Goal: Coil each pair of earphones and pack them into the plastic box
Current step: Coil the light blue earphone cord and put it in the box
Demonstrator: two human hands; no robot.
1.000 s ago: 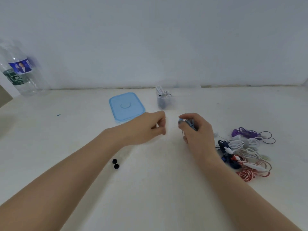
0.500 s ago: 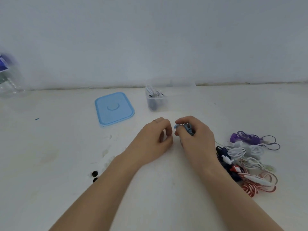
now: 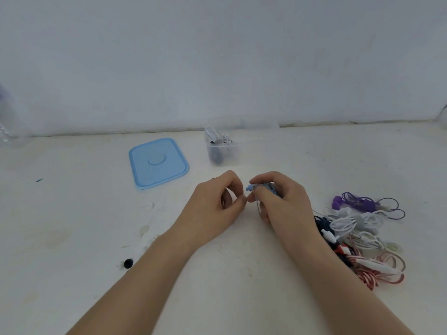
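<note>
My right hand (image 3: 280,204) grips a small coil of blue earphones (image 3: 264,188), whose blue tip pokes out past the fingers. My left hand (image 3: 215,209) sits right beside it with curled fingers. Its thumb and forefinger pinch at the thin cable by the right fingertips. The clear plastic box (image 3: 223,154) stands behind the hands near the wall, with white earphones and a dark pair inside. A tangled heap of earphones (image 3: 355,226), white, purple, dark blue and red-striped, lies to the right of my right wrist.
The box's light blue lid (image 3: 158,163) lies flat to the left of the box. A small black ear tip (image 3: 128,263) sits on the table beside my left forearm. A clear bottle (image 3: 6,122) shows at the far left edge. A wall closes off the back.
My left hand has closed in on my right hand until their fingertips meet at the blue coil. My view has swung right, pushing the bottle to the frame's edge.
</note>
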